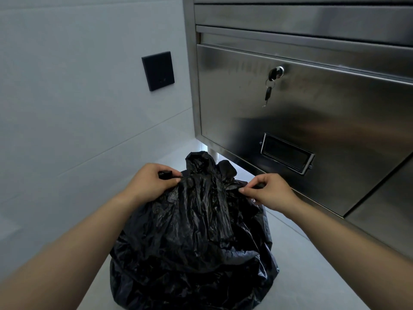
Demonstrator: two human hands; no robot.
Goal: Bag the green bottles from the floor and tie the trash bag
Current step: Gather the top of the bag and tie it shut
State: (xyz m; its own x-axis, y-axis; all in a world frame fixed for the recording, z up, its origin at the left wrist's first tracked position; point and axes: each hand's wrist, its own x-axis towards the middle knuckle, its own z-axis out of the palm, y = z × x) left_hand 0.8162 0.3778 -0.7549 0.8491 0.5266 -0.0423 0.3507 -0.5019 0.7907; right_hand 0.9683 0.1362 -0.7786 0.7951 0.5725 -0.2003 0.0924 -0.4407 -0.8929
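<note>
Here, nearest the camera, two bare forearms reach forward and down over a black trash bag [192, 242] that sits on the pale floor [312, 276]. The bag bulges wide at its base and narrows upward into crumpled folds, and its plastic is opaque, so what is inside cannot be seen; no bottles show anywhere on the floor around it. Near the top of the bag, the left hand [152, 182] is closed on a gathered flap of the black plastic at the bag's left side, thumb pressed against the fingers with a twist of plastic poking out above them. The right hand [268, 192] pinches another flap on the bag's right side between thumb and fingertips. The two hands are apart, with the bunched neck of the bag rising between and just beyond them; the mouth looks gathered, but whether a knot is made cannot be told. Past the bag, on the right, stands a steel cabinet [301, 113] on a short leg, its door carrying a lock with a key [269, 90] hanging from it and a small label holder [287, 156] lower down. On the left, the pale wall [67, 97] bears a dark square plate [158, 70].
</note>
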